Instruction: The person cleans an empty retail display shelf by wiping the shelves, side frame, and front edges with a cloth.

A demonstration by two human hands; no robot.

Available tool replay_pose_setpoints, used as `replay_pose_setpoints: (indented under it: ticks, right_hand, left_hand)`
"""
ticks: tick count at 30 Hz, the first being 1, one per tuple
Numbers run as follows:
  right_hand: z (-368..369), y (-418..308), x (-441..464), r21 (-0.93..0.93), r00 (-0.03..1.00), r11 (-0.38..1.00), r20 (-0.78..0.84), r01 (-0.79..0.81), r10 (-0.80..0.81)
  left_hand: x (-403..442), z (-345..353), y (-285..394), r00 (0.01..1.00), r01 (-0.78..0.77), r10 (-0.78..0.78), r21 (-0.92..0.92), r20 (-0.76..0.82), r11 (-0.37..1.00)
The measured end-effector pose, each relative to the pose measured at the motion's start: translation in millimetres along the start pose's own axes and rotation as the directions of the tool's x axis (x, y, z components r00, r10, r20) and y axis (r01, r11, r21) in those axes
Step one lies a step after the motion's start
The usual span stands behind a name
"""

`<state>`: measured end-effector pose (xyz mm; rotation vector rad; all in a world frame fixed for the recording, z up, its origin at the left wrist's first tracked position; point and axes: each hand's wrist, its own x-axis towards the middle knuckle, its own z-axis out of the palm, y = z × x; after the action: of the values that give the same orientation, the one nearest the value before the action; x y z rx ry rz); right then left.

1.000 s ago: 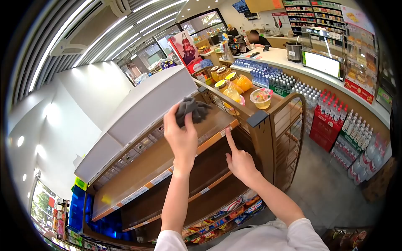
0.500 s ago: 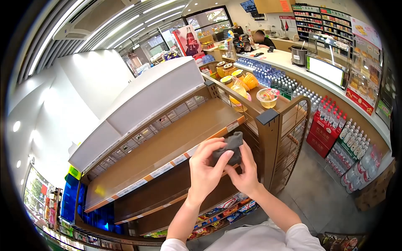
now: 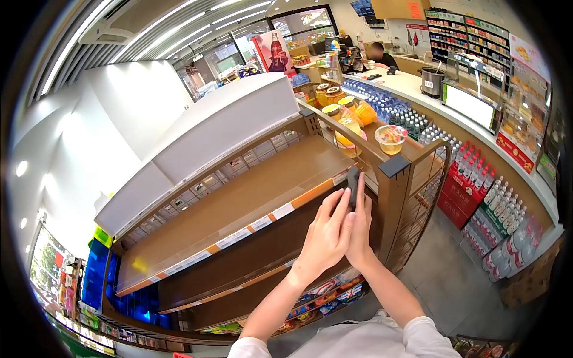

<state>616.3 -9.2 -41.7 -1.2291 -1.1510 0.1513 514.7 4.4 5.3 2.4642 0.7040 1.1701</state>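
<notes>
A dark grey cloth [image 3: 353, 184] is pressed flat between my two palms, its folded end sticking up above the fingers. My left hand [image 3: 327, 234] lies against it from the left, fingers together and pointing up. From the right, my right hand [image 3: 360, 225] presses on it, fingers straight and mostly behind the left hand. Both hands are in front of the right end of a brown shelf unit. Its top shelf [image 3: 239, 194] has an orange front edge with white price labels [image 3: 234, 238]. Darker shelves [image 3: 239, 262] lie below.
Jars [image 3: 332, 95] and a fruit jelly cup [image 3: 391, 138] stand on the end rack. Beyond are a white counter [image 3: 412, 89], bottled drinks [image 3: 507, 200] and red boxes [image 3: 456, 197]. A person [image 3: 382, 55] is behind the counter. Snack packets [image 3: 328, 298] fill the bottom shelf.
My left hand has come down from above the top shelf with the cloth and met my right hand. The bunched cloth is now flattened between the palms. The view has shifted slightly.
</notes>
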Motion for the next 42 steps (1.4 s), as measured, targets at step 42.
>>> replay_pose_setpoints:
  ticks: [42]
  right_hand:
    - [7.9,-10.9,-5.7,0.027,0.971,0.999,0.237,-0.026,0.019]
  left_hand:
    - [-10.5,-7.0,5.8,0.998,0.04,-0.028,0.219,-0.057,0.975]
